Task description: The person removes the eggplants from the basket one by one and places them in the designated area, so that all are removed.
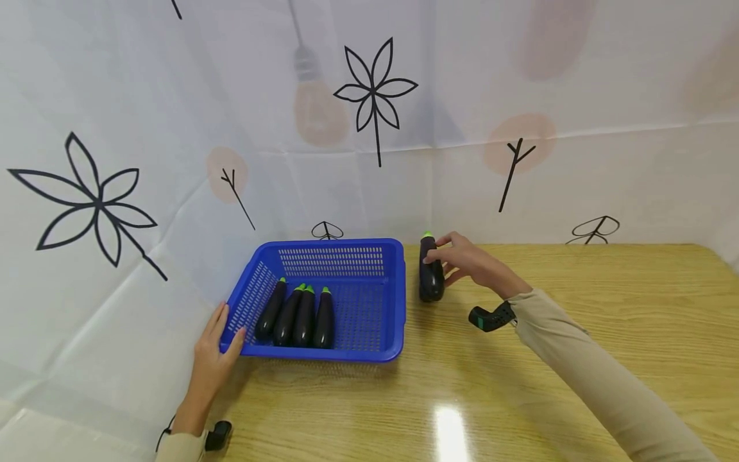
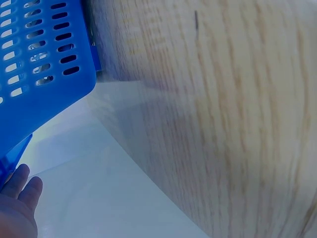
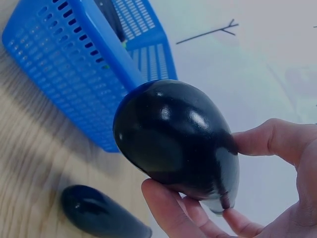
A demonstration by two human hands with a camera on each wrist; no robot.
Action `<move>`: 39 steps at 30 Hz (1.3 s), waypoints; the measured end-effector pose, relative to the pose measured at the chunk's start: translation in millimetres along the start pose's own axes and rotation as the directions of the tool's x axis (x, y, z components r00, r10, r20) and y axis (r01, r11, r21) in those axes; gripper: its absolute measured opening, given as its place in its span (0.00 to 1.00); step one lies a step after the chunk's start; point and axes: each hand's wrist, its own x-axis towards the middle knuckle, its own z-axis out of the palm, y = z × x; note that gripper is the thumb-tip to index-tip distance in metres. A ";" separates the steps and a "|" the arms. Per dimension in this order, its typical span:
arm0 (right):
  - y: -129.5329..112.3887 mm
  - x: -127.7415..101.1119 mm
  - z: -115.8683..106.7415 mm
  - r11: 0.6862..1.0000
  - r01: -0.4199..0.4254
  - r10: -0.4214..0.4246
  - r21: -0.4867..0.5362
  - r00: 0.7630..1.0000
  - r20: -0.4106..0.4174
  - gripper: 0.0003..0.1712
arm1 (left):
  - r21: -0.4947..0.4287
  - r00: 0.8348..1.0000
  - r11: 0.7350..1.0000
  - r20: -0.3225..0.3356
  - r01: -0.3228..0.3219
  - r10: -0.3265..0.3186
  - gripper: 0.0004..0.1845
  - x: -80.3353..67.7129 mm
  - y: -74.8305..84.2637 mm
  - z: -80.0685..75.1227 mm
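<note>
My right hand [image 1: 464, 260] holds a dark eggplant [image 1: 430, 273] between thumb and fingers, just right of a blue plastic basket [image 1: 399, 301]. The eggplant's green stem end points up and away; in the right wrist view its rounded end faces the camera. Below it, a second eggplant [image 3: 99, 210] lies on the table, hidden in the head view. Inside the basket, several eggplants [image 1: 304, 317] lie side by side toward the left. At the basket's front left corner rests my left hand [image 1: 212, 353], thumb and straight fingers spread along the two sides.
The light wooden table [image 1: 554, 301] extends to the right of the basket. A white cloth with line-drawn plants [image 1: 372, 90] hangs behind the table and down its left side. A black wrist camera [image 1: 489, 317] sits on the right sleeve, another [image 1: 218, 436] at the left.
</note>
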 end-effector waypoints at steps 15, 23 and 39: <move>17.5 5.6 -11.1 1.000 0.001 -0.001 0.007 1.000 -0.023 0.38 | 0.004 1.000 1.000 -0.003 -0.007 0.007 0.34 2.1 -2.5 0.5; 27.8 8.9 -15.5 1.000 0.011 -0.011 0.007 1.000 -0.023 0.36 | -0.002 1.000 1.000 -0.004 -0.017 0.017 0.34 1.9 -3.1 0.1; 52.3 22.3 -21.4 1.000 -0.007 0.008 0.014 0.998 -0.067 0.35 | 0.013 1.000 1.000 -0.018 -0.026 0.026 0.34 -0.2 -6.7 1.7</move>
